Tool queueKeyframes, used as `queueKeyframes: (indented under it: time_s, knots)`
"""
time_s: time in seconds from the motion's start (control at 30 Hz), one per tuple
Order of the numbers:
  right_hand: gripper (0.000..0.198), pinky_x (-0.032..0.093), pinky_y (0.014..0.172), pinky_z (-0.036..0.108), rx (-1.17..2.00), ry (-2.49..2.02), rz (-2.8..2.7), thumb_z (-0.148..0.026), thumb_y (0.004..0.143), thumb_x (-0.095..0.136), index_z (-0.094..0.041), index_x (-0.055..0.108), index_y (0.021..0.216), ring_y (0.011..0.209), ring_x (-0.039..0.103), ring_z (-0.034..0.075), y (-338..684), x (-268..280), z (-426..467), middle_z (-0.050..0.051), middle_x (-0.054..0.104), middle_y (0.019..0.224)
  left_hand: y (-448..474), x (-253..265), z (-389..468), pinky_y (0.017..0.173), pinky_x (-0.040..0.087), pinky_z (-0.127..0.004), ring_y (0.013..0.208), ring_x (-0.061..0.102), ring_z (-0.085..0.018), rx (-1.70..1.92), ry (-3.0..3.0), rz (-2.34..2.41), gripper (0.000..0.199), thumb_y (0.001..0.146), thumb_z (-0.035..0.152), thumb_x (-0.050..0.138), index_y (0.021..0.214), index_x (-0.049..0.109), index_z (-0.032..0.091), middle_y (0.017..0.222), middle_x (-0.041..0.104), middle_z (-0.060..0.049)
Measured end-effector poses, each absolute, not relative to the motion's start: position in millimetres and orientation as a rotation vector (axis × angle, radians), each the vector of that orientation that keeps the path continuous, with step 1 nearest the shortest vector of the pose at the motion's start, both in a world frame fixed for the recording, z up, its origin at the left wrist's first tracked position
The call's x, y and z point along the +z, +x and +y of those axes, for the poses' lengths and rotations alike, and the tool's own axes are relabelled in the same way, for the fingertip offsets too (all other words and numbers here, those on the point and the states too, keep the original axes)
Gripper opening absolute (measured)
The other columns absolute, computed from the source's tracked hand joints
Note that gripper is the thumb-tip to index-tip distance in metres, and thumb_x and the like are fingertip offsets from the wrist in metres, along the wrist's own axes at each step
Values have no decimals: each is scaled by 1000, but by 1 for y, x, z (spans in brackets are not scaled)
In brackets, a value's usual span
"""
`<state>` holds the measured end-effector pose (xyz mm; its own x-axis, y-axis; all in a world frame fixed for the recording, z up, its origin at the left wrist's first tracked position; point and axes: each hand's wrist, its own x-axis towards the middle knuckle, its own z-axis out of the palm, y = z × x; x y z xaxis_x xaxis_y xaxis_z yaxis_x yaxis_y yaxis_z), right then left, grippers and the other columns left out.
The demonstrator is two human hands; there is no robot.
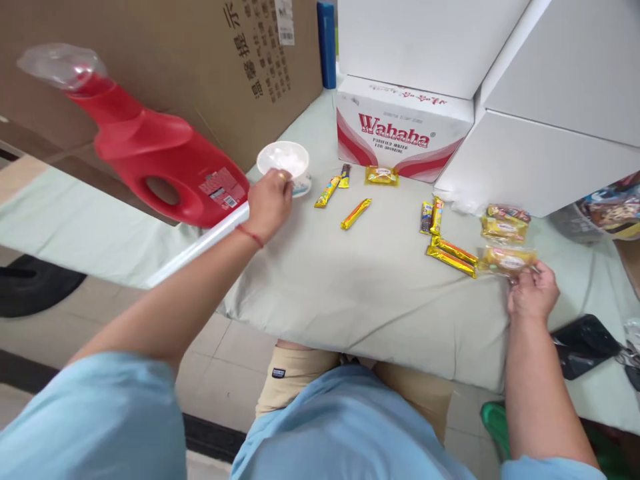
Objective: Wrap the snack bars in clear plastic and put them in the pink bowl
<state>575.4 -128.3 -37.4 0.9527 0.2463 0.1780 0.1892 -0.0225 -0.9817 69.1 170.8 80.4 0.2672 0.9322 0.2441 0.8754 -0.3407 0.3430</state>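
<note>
My left hand [271,203] is closed at the near rim of a white paper cup [301,179], which stands at the back left of the cloth; part of the cup is hidden behind the fingers. On the right, my right hand [534,292] pinches the edge of a yellow clear-wrapped snack packet [507,259]. Just behind it lie a similar yellow packet [504,229] and a red packet [509,213]. Left of these are two long yellow bars [453,256] and two small sticks [431,216]. Nearer the cup lie a yellow stick [356,214] and a pair of small sticks [329,192].
A red jug [165,157] and a large brown carton [200,60] stand at the left. Behind are a Wahaba-style white and red water box [400,137], a yellow packet [381,175] and white boxes [550,147]. A black phone-like object [586,347] lies right of my right arm.
</note>
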Motion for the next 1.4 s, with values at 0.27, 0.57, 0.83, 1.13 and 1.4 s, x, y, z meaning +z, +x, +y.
queueKeyframes:
  time_s: [0.27, 0.57, 0.83, 1.13, 1.4]
  knots:
    - [31, 56, 84, 38, 61, -1533, -368, -17, 79, 62, -20, 66, 110, 76, 66, 18, 576, -40, -127, 6, 69, 91, 70, 63, -49, 76, 65, -26, 106, 79, -17, 529, 2682, 496, 31, 105, 20, 48, 130, 66, 25, 130, 78, -5]
    - [39, 60, 84, 43, 51, -1621, -446, -40, 79, 69, -22, 64, 113, 78, 68, 20, 575, -44, -129, 2, 71, 95, 89, 102, -71, 88, 64, -39, 105, 75, -22, 716, 2556, 499, 34, 96, 10, 48, 120, 69, 23, 136, 74, -10]
    - [50, 59, 88, 40, 86, -1614, -466, -46, 79, 72, -18, 64, 120, 87, 70, 19, 578, -46, -130, 6, 74, 103, 142, 89, -33, 86, 58, -32, 113, 69, -23, 28, 2727, 410, 30, 98, 7, 51, 122, 65, 17, 126, 70, -13]
    - [50, 58, 81, 36, 116, -1559, -481, -46, 77, 74, -18, 66, 118, 81, 68, 17, 577, -46, -131, 4, 71, 97, 184, 86, -38, 69, 54, -37, 79, 70, -24, -395, 2885, 352, 18, 87, 4, 63, 88, 78, 12, 104, 74, -18]
    - [51, 57, 86, 37, 137, -1549, -511, -47, 76, 75, -18, 67, 117, 87, 68, 18, 577, -47, -132, 6, 73, 104, 187, 101, -39, 72, 49, -38, 95, 66, -26, -355, 2956, 304, 22, 94, 10, 59, 79, 75, 14, 104, 73, -15]
